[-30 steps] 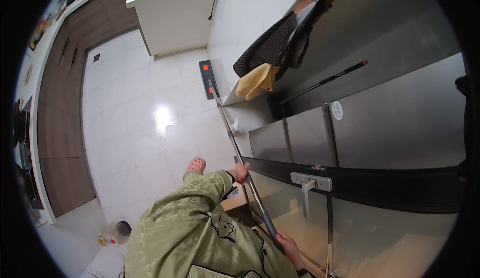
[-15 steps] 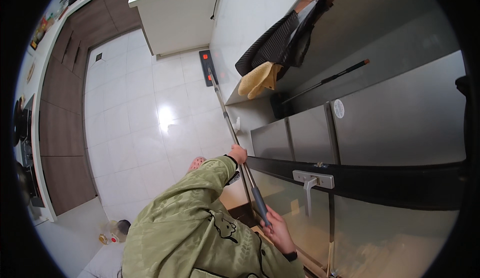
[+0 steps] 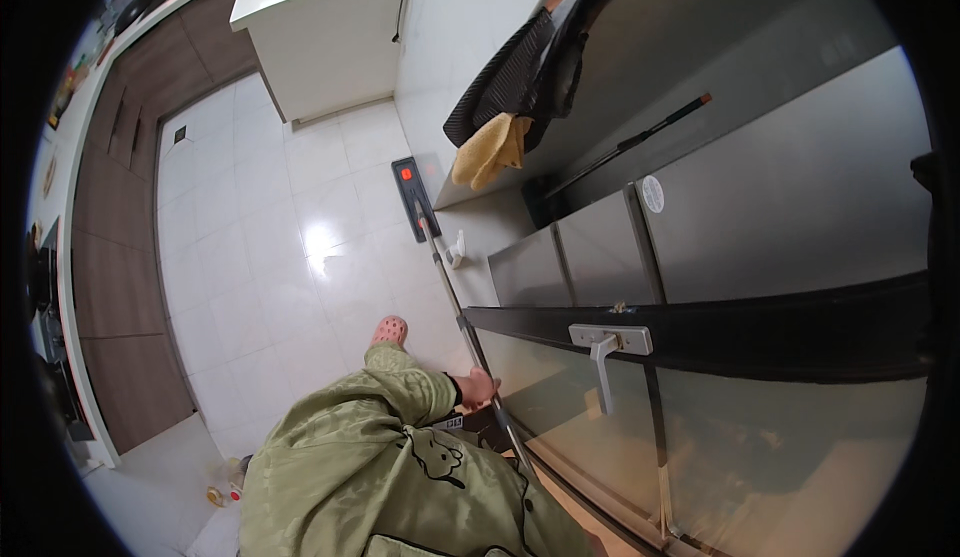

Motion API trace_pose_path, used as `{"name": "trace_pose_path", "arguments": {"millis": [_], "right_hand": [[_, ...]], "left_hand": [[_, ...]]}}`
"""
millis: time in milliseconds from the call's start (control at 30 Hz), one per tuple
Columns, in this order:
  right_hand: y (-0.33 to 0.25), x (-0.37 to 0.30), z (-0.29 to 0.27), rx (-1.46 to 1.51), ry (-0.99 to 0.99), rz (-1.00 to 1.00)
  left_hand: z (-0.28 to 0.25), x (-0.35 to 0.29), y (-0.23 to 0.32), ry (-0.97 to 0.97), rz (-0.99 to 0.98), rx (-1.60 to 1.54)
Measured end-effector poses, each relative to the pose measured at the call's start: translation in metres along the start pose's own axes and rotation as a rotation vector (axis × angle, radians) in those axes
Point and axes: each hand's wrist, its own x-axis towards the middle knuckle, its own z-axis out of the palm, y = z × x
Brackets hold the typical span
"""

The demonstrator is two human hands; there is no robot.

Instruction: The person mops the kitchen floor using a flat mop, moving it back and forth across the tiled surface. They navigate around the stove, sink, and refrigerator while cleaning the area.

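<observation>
A flat floor mop with a dark rectangular head (image 3: 416, 200) and orange-red fittings lies on the white tiles, beside the corner of a white wall. Its grey metal pole (image 3: 447, 275) slants from the head back toward my body. My left hand (image 3: 478, 387) is closed round the pole, in front of my green jacket. The pole's lower end passes out of sight beside the jacket. My right hand does not show. A pink clog (image 3: 390, 331) is on my foot, left of the pole.
A glass door with a black frame and silver handle (image 3: 610, 341) stands close on the right, before a steel fridge (image 3: 770, 197). Dark cloths (image 3: 520, 77) and a yellow cloth (image 3: 490, 149) hang above a white bottle (image 3: 457, 249). Brown cabinets (image 3: 118, 277) line the left.
The mop head has come nearer to me along the floor. My left hand has moved down and back with the pole. My right hand has gone out of view.
</observation>
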Motion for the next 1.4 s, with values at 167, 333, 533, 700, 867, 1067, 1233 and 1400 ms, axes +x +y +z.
{"name": "trace_pose_path", "arguments": {"millis": [167,333,533,700,867,1067,1233,1400], "right_hand": [[-0.072,0.052,0.025,0.127,-0.182,-0.256],[-0.179,0.107,0.07,0.421,-0.399,-0.256],[-0.183,0.125,0.098,0.325,-0.229,-0.171],[-0.103,0.078,0.057,0.241,-0.322,-0.268],[-0.007,-0.051,-0.026,0.016,0.014,-0.112],[0.022,-0.12,-0.044,-0.002,0.145,0.029],[-0.029,-0.061,-0.007,0.046,0.041,-0.072],[-0.138,0.009,0.044,-0.115,-0.14,-0.213]], "left_hand": [[-0.079,0.009,0.035,0.33,0.218,0.381],[-0.114,-0.039,0.08,0.603,0.319,0.351],[-0.13,-0.036,0.077,0.735,0.264,1.393],[-0.115,0.01,0.047,0.743,0.267,1.442],[-0.012,-0.016,0.032,0.402,0.246,1.299],[0.074,-0.065,0.003,0.477,0.138,-0.281],[-0.011,-0.05,0.016,0.43,0.302,-0.207],[-0.086,-0.053,0.057,0.682,0.342,-0.428]]}}
